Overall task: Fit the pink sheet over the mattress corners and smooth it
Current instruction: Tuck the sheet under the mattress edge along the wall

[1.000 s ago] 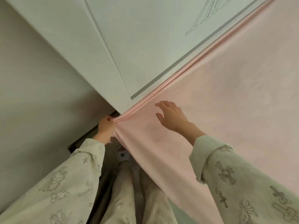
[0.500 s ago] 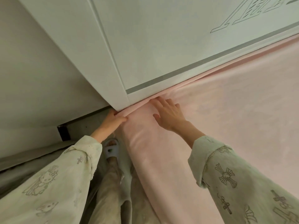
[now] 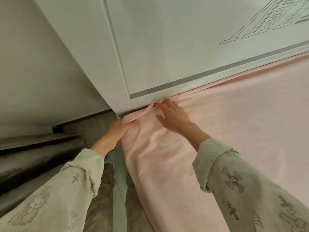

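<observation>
The pink sheet (image 3: 242,124) covers the mattress, filling the right half of the view and hanging over its near side. At the mattress corner under the white headboard (image 3: 167,56), the sheet is bunched into folds. My left hand (image 3: 119,130) grips the sheet's corner fold from the side, thumb on top. My right hand (image 3: 173,118) lies flat on the sheet with fingers spread, fingertips pushing the fabric into the gap at the headboard's base. The mattress itself is hidden under the sheet.
A white wall (image 3: 41,72) stands left of the headboard. Grey floor and grey fabric (image 3: 36,156) lie at the lower left. My legs and a light slipper (image 3: 111,158) stand in the narrow gap beside the bed.
My right hand came down from hovering onto the sheet and slid to the headboard gap. My left hand shifted from pinching the corner to gripping its fold from the side.
</observation>
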Demonstrator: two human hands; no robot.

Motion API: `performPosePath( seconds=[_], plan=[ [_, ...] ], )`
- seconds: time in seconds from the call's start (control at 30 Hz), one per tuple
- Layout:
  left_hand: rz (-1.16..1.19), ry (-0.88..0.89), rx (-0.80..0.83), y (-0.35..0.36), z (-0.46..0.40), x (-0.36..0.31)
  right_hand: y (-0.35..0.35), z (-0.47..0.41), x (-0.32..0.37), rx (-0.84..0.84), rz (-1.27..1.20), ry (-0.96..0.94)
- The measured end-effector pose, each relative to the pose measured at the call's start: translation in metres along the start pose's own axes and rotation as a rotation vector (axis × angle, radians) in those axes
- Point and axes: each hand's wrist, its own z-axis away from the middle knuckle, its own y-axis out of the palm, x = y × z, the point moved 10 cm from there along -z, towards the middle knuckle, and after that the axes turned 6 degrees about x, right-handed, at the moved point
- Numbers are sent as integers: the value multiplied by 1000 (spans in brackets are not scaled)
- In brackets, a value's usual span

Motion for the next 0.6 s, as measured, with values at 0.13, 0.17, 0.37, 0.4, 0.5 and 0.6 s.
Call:
performPosePath(
  seconds=[0.13,0.17,0.37,0.4,0.5,0.6],
  plan=[
    [-49,43,66,6,19,-15,-17,7,7,-35,136,-17],
    [-72,54,90,8,23,-21,-20,11,8,-33,162,-21],
    [-236,55,248,24,49,-36,-28,33,2,115,211,-48],
    [-249,62,255,26,53,-36,-28,36,2,146,225,-59],
    [-298,74,222,26,57,-36,-27,42,0,234,259,-62],
    [-362,116,145,20,59,-37,-25,46,0,285,284,-59]
  ],
)
